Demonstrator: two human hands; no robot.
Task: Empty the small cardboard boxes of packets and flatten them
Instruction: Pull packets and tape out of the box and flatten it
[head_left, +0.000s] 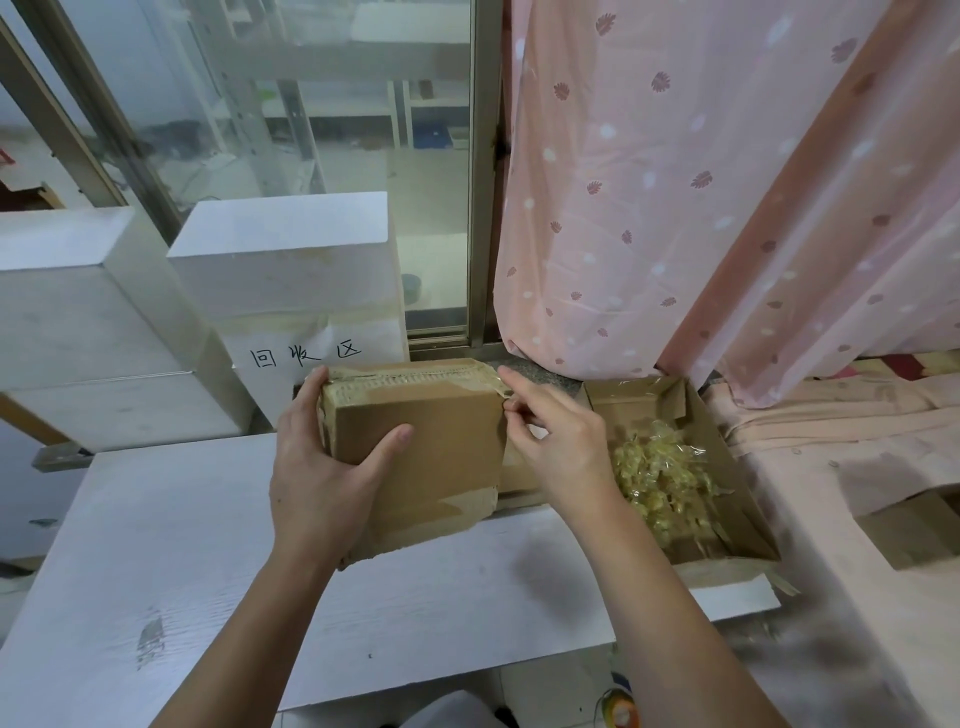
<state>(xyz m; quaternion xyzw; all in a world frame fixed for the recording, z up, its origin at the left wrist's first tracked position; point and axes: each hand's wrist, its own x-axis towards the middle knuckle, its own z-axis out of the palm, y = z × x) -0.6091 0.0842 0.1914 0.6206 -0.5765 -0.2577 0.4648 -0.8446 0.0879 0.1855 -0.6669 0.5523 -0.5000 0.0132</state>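
Two bare hands at work, centre of frame. Left hand (332, 467) gripping one sealed small cardboard box (415, 447), fingers curled over its far left edge, thumb flat across the near face; box tilted up on a white table (208, 571), slightly above frame centre. Right hand (561, 441) at the box's upper right corner, fingertips narrowly pinching a strip of clear tape (501, 382). One open cardboard box (727, 467) just right of it, one heap of yellowish clear packets (660, 478) inside. Two white blocks (291, 260) upper left, one bearing a handwritten paper sign (306, 356). One pink leaf-print curtain (675, 182) filling the upper right, beside one window frame (485, 182).
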